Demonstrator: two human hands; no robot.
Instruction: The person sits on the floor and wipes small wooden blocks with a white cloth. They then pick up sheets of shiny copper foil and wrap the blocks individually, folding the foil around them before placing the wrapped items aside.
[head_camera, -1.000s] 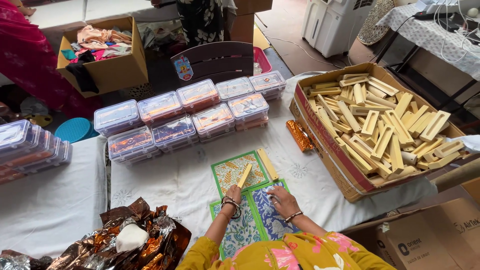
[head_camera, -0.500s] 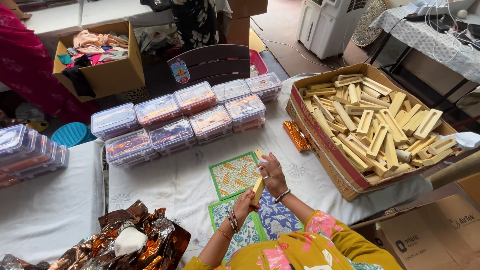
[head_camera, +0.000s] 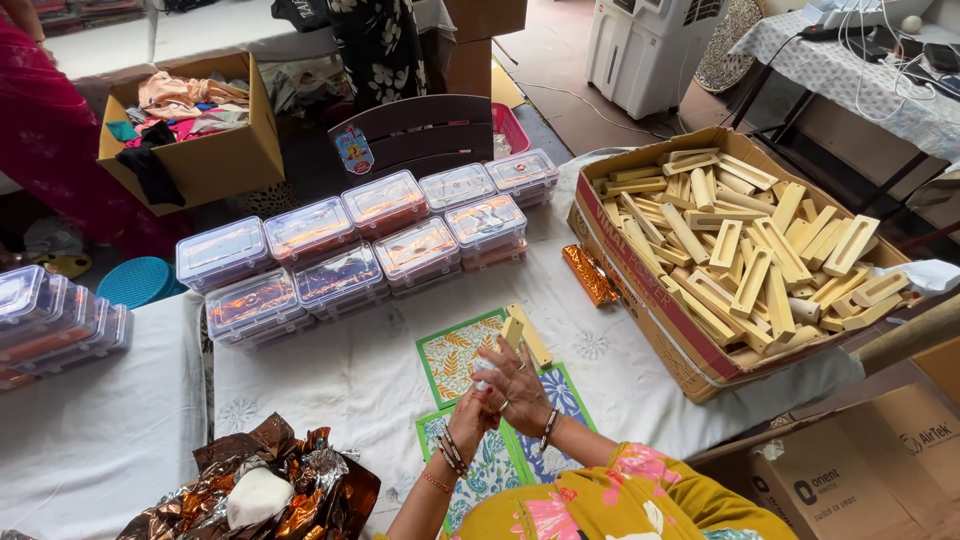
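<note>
Left hand (head_camera: 468, 412) and right hand (head_camera: 518, 385) meet above the white tablecloth (head_camera: 330, 370). Both sets of fingers grasp a small pale wooden block (head_camera: 511, 331), which rises just past the right fingertips; exact finger closure on the left cannot be told. Directly beneath the hands lie patterned printed cards (head_camera: 462, 352), green- and blue-bordered. Left of the fingers sits crumpled foil wrapping (head_camera: 290, 480). Beyond the fingertips stand rows of clear lidded plastic boxes (head_camera: 380, 235). Right of the fingers, a foil-wrapped bar (head_camera: 588, 275) lies beside a cardboard box (head_camera: 640, 270) filled with wooden blocks.
</note>
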